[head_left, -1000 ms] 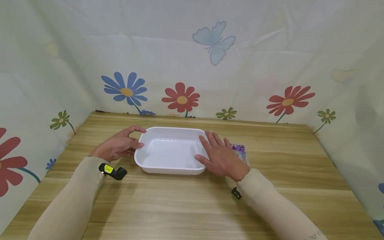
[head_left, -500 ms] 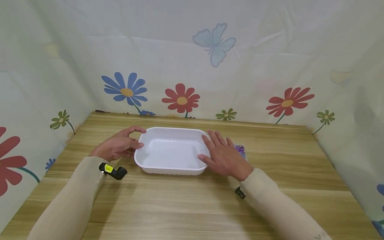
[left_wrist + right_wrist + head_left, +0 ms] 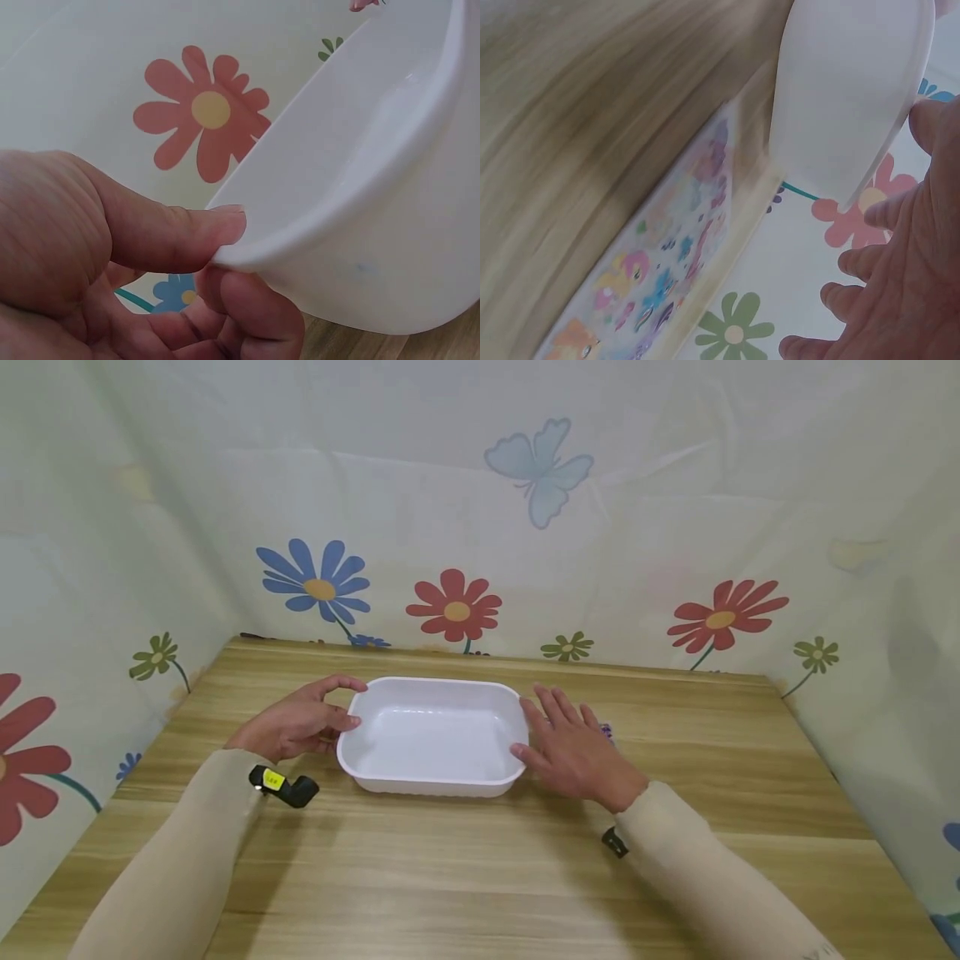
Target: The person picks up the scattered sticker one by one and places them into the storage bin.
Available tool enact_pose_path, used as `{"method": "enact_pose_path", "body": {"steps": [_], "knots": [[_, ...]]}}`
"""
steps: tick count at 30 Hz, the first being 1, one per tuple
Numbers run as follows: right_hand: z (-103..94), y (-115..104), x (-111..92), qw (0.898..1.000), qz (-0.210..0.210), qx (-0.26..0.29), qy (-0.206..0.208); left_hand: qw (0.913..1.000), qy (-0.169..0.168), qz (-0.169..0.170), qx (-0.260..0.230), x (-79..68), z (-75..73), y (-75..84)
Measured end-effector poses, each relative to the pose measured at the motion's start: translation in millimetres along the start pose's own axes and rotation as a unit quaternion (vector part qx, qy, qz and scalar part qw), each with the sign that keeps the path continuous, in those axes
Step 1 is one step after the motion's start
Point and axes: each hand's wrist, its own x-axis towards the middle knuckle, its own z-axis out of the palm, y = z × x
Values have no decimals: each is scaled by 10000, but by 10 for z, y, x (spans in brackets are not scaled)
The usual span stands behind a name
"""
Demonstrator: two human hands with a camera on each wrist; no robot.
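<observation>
A shallow white plastic tray with rounded corners sits on the wooden table, nothing inside it. At its left end, my left hand pinches the rim; the left wrist view shows the thumb over the edge and curled fingers beneath. My right hand is spread beside the right end, its thumb and index fingertips right at the rim. Mostly hidden behind that hand in the head view is a sheet of colourful cartoon stickers, which lies flat on the table in the right wrist view.
The wooden tabletop extends in front of the tray and to both sides. A curtain printed with flowers and a butterfly encloses the back and sides. Each sleeve has a black wrist mount.
My right hand has slid a little to the right, from over the tray's right end to beside its rim, covering more of the sticker sheet. Left hand and tray stay almost in place.
</observation>
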Motion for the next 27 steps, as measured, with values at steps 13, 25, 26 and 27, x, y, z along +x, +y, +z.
{"method": "enact_pose_path", "body": {"steps": [13,25,26,27], "knots": [[3,121,-62,9999,-45,-33,149,9999,-49,78,-47,15,-2,-34],[39,247,-79,9997,58,-40,219,9997,-134,200,-9,14,-16,-63],[46,264,-81,9997,72,-53,227,9997,-133,204,-7,16,-16,-65],[53,283,-83,9997,90,-50,234,9997,-130,204,-1,18,-16,-67]]}}
